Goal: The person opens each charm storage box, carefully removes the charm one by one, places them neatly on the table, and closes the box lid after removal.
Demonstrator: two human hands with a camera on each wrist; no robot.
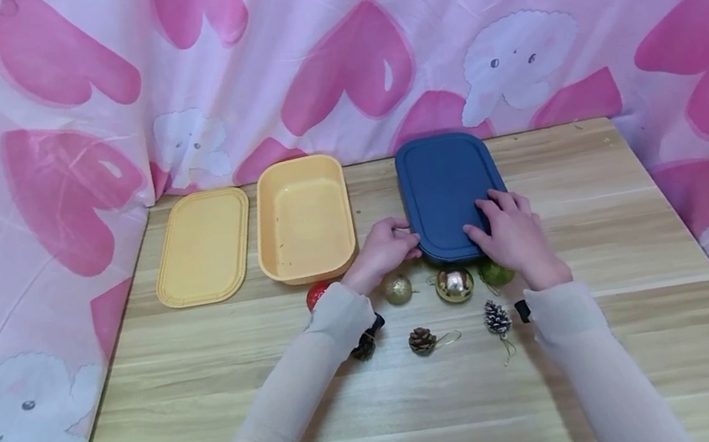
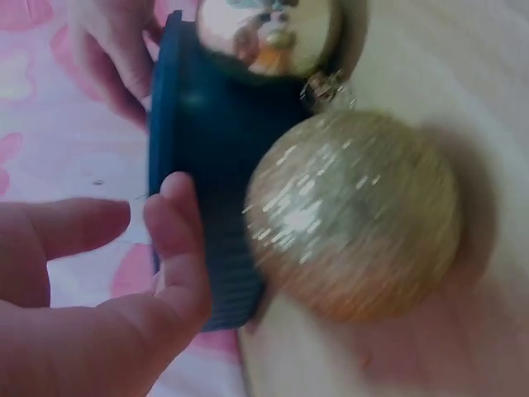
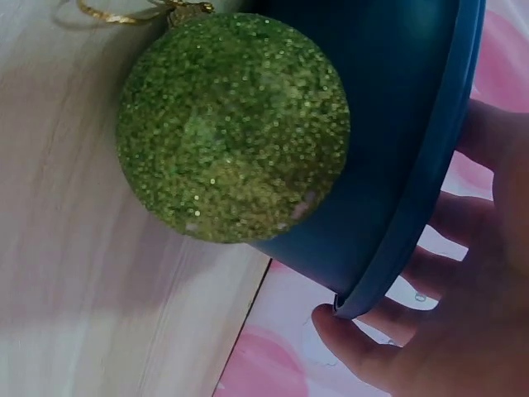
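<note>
A dark blue box has its matching blue lid point(image 1: 451, 189) on top, at the back right of the middle. My left hand point(image 1: 388, 250) is at the lid's near left edge; in the left wrist view its fingertips point(image 2: 178, 194) are right at the rim, with thumb and fingers apart. My right hand point(image 1: 515, 237) rests on the lid's right side, fingers spread across its edge. Before the box lie a glitter gold ball point(image 2: 355, 215), a shiny gold ball point(image 1: 454, 285) and a green glitter ball point(image 3: 234, 128).
A yellow open box point(image 1: 311, 271) and its flat yellow lid point(image 1: 203, 250) are at the back left. A red ball point(image 1: 316, 295) shows partly behind my left sleeve. Nearer are a brown pinecone point(image 1: 422, 341), a frosted pinecone point(image 1: 496, 317) and a dark pinecone point(image 1: 365, 347) partly covered.
</note>
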